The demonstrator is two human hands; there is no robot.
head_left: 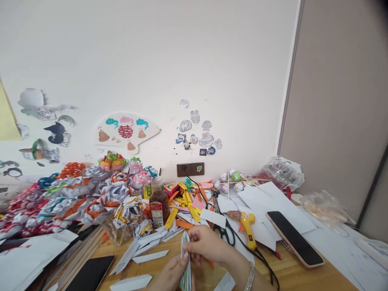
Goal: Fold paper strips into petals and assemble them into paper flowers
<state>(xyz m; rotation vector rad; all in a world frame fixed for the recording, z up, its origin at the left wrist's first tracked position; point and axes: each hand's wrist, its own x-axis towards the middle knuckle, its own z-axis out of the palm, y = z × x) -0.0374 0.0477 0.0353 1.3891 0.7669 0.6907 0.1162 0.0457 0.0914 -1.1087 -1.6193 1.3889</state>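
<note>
Close to the table's front edge, a narrow bundle of folded paper [186,275] stands upright between both hands, white with greenish edges. My left hand [172,270] grips it from the left, thumb pressed along its side. From the right, my right hand [203,241] pinches its upper part, and a bracelet [250,275] circles that wrist. Folded white paper strips [150,256] lie to the left of the hands. Right of them are black-handled scissors [226,233] and a yellow hot glue gun [249,228].
Paper flowers [113,194] are heaped at the back left, beside a bottle of brown liquid [159,204]. Yellow and orange paper pieces [183,200] lie behind the hands. One black phone [91,275] rests at left, another phone [294,238] at right near white sheets [266,206].
</note>
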